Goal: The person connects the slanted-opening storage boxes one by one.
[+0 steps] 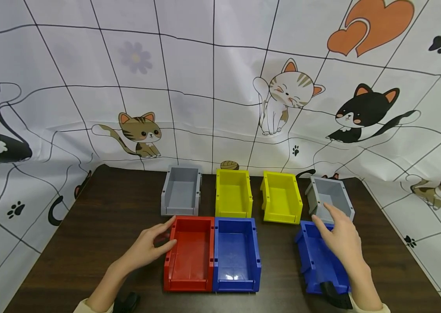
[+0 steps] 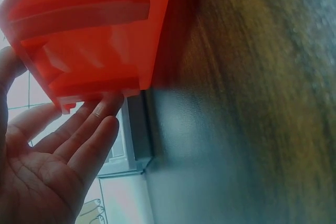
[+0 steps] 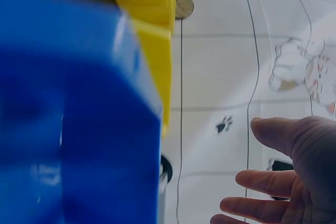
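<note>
At six o'clock on the tabletop [image 1: 87,234], the red box [image 1: 190,256] and blue box [image 1: 236,252] are touching, seemingly done; the left hand [image 1: 146,247], fingers wide, is touching the red box. At four o'clock, the right hand [image 1: 343,237], fingers wide and empty, is hanging near the other blue box [image 1: 317,256], maybe waiting

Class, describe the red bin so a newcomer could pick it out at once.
On the dark table, find the nearer row. The red bin stands at its left end, beside a blue bin. Its colour sets it apart: no other bin here is red.
</note>
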Demonstrator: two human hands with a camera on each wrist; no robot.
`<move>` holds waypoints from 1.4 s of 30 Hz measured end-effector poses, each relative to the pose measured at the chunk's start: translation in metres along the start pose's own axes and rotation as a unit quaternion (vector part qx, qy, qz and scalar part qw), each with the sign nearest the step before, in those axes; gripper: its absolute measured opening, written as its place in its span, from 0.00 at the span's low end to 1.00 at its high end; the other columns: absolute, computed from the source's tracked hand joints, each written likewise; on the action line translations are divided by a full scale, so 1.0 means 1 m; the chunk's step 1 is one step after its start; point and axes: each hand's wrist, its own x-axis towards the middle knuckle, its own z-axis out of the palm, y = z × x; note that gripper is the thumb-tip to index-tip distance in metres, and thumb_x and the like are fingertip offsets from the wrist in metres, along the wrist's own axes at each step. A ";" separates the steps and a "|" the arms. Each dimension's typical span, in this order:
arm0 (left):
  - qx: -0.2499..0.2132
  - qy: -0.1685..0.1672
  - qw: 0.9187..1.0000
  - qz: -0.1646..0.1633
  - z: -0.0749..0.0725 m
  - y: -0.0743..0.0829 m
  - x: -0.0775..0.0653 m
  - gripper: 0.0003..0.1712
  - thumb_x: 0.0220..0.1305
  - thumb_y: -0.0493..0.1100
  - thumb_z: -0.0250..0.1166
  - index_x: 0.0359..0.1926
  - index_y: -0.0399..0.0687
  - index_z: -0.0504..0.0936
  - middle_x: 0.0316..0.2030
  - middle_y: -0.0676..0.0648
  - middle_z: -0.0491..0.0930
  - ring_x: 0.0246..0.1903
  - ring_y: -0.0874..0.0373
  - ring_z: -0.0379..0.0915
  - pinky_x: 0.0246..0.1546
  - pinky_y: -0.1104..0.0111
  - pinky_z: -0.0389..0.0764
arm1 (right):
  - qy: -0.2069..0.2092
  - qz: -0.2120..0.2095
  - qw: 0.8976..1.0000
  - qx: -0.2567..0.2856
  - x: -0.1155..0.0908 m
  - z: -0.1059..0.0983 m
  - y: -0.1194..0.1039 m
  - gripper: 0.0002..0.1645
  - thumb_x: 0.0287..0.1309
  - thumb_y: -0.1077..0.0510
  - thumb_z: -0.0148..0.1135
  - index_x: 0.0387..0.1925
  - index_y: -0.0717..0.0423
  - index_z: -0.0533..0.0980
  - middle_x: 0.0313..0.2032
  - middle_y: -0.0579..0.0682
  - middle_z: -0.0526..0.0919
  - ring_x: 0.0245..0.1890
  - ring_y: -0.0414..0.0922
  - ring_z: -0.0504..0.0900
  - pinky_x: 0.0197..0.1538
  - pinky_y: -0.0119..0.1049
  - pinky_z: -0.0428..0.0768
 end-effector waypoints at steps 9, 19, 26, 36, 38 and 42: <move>0.004 0.005 1.000 0.004 0.000 0.000 0.000 0.36 0.60 0.39 0.65 0.66 0.31 0.62 0.52 0.34 0.74 0.42 0.49 0.77 0.42 0.59 0.81 | -0.011 0.055 0.998 -0.024 -0.010 -0.005 0.030 0.34 0.61 0.49 0.58 0.60 0.69 0.66 0.56 0.75 0.67 0.54 0.72 0.65 0.47 0.69 0.67; -0.005 0.001 1.000 -0.004 -0.001 0.000 -0.001 0.36 0.60 0.39 0.65 0.66 0.32 0.62 0.53 0.33 0.73 0.43 0.48 0.76 0.42 0.59 0.81 | -0.025 0.088 0.995 -0.039 -0.019 -0.003 0.050 0.31 0.56 0.56 0.62 0.57 0.71 0.67 0.48 0.75 0.73 0.48 0.72 0.71 0.43 0.66 0.71; -0.003 0.004 1.000 0.004 0.000 0.000 0.000 0.36 0.60 0.39 0.65 0.66 0.31 0.62 0.52 0.33 0.74 0.43 0.48 0.77 0.42 0.59 0.81 | -0.007 0.071 0.997 -0.004 -0.022 0.002 0.063 0.23 0.52 0.63 0.63 0.48 0.74 0.73 0.34 0.68 0.82 0.35 0.63 0.81 0.38 0.59 0.73; -0.006 0.004 1.000 0.005 0.001 -0.001 -0.001 0.36 0.59 0.39 0.65 0.66 0.31 0.62 0.52 0.33 0.74 0.42 0.48 0.77 0.41 0.58 0.81 | -0.043 0.120 0.992 0.013 -0.022 0.000 0.069 0.22 0.50 0.62 0.64 0.45 0.74 0.76 0.30 0.63 0.84 0.32 0.60 0.81 0.35 0.53 0.74; -0.006 0.004 1.000 0.003 0.001 -0.001 -0.001 0.36 0.59 0.39 0.65 0.66 0.32 0.62 0.52 0.33 0.74 0.42 0.48 0.77 0.41 0.58 0.81 | -0.045 0.120 0.992 0.017 -0.022 0.000 0.070 0.22 0.50 0.62 0.64 0.46 0.74 0.75 0.30 0.62 0.84 0.33 0.61 0.81 0.37 0.54 0.74; -0.005 0.004 1.000 0.001 0.001 -0.001 0.000 0.36 0.60 0.39 0.65 0.66 0.32 0.62 0.53 0.33 0.73 0.42 0.48 0.77 0.42 0.58 0.81 | -0.036 0.103 0.994 0.026 -0.023 0.000 0.071 0.21 0.49 0.63 0.64 0.44 0.75 0.76 0.28 0.61 0.84 0.30 0.58 0.82 0.36 0.51 0.74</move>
